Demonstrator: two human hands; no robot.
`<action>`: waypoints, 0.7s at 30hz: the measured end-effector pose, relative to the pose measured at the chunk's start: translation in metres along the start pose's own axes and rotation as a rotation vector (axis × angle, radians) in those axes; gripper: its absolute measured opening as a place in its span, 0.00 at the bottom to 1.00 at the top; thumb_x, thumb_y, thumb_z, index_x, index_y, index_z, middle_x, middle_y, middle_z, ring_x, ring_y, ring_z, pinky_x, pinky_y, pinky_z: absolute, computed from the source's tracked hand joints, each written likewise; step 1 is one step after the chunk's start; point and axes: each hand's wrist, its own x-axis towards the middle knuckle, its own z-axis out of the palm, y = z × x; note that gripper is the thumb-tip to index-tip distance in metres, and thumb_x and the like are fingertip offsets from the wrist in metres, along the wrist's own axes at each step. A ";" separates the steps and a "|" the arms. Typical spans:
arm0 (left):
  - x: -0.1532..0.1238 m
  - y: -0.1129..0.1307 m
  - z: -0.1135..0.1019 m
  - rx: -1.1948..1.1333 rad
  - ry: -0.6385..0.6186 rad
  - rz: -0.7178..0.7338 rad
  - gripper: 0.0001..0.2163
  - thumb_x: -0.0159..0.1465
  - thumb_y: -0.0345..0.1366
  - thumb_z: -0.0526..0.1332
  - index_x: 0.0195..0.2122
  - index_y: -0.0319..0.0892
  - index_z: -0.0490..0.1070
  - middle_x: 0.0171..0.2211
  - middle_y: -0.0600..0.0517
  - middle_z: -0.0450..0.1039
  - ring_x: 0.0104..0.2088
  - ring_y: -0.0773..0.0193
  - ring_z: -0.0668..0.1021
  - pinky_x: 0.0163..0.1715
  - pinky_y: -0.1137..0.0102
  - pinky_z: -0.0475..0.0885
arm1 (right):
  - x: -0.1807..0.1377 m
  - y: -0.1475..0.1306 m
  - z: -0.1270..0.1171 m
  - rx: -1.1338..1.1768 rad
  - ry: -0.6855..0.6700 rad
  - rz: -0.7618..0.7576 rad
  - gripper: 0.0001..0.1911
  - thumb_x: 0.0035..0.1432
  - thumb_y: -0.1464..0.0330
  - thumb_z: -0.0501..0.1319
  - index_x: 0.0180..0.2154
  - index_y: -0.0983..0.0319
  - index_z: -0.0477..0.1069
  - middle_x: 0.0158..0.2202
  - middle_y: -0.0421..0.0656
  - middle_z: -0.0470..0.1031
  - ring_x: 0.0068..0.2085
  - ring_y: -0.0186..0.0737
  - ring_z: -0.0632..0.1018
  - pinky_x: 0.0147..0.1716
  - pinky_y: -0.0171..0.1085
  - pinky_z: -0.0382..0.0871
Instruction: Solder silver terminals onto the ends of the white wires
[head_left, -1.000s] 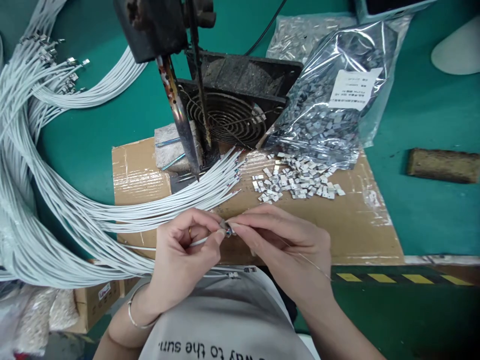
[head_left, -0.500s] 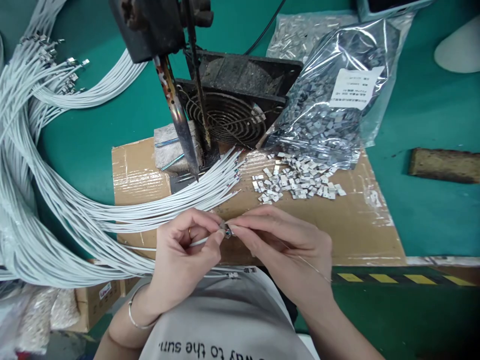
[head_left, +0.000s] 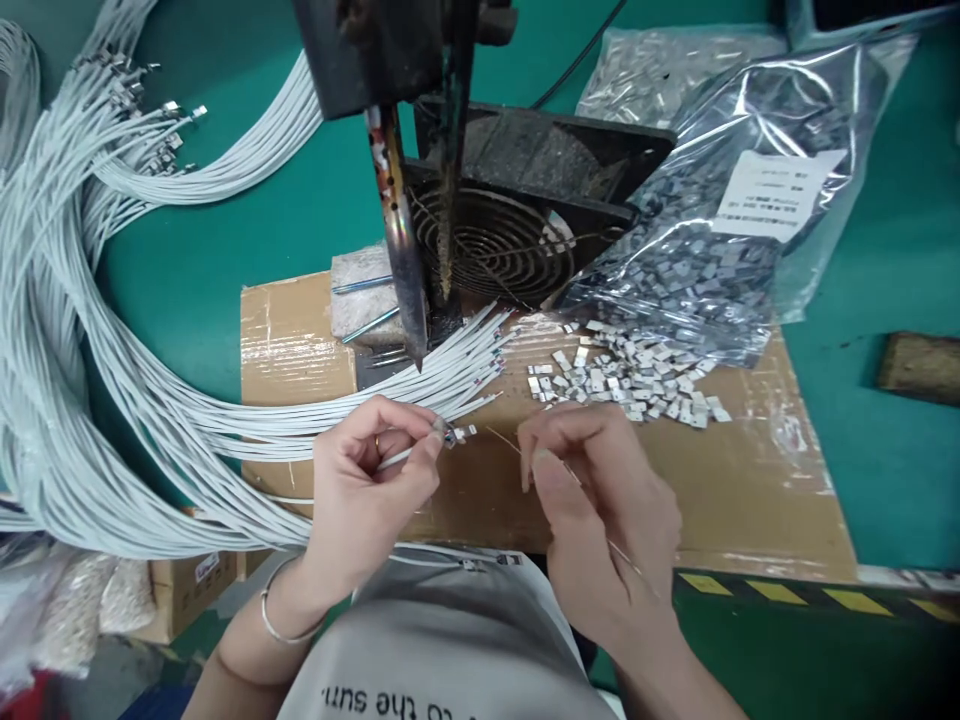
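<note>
My left hand pinches a white cable near its end, where a small metal connector sticks out past my fingertips. To the right, my right hand is closed on a thin wire that looks like solder wire; its free tip points left toward the connector without touching it. Ahead of my left hand hangs a soldering iron, tip down. A bundle of white cables with stripped coloured ends lies under the tip. Loose small metal connector pieces are heaped beyond my right hand.
A dark fan stands behind the iron, beside a grey block. Clear bags of metal parts lie at the back right. Cardboard covers the table's front; more cables fill the left. A brown bar lies far right.
My right hand has drawn back to the right from the connector, with the thin wire still in it. My left hand stays in place with the cable. The whole view has shifted slightly.
</note>
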 end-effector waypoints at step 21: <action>0.017 0.006 -0.001 -0.020 0.133 0.053 0.06 0.56 0.25 0.72 0.26 0.41 0.78 0.32 0.50 0.84 0.23 0.72 0.71 0.18 0.77 0.60 | 0.021 -0.013 0.025 0.059 0.045 -0.009 0.12 0.65 0.79 0.68 0.37 0.55 0.73 0.47 0.42 0.88 0.50 0.45 0.89 0.49 0.40 0.83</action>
